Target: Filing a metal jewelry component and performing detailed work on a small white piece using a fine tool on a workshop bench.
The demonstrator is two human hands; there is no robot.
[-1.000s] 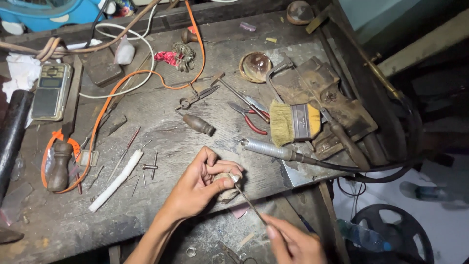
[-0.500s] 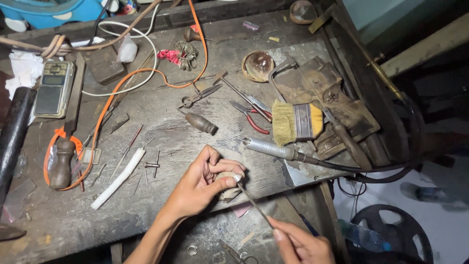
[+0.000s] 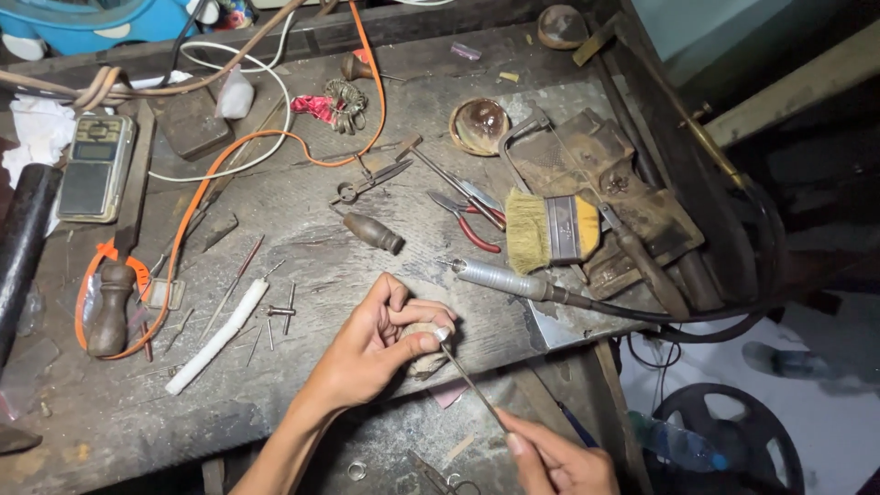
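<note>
while the worn workbench [image 3: 302, 229] sprawls under us with its yellow brush [image 3: 548, 229], our left hand [image 3: 376, 348] curls tight, pinching a small pale piece [image 3: 423, 337] at the bench's front edge, and our right hand [image 3: 559, 463] grips a thin needle file [image 3: 472, 383] touching it.

A grey, stained tabletop [image 3: 302, 238] with dark scuffs. An orange cord [image 3: 197, 197] loops across it beside a white cable [image 3: 266, 151]. A brush [image 3: 548, 229] has yellow bristles, a silver band and a yellow handle. Pliers [image 3: 472, 220] have red grips. A white stick [image 3: 218, 335] lies near a dark brown wooden handle [image 3: 110, 307]. A blue tub [image 3: 110, 23] sits at the far edge.
</note>
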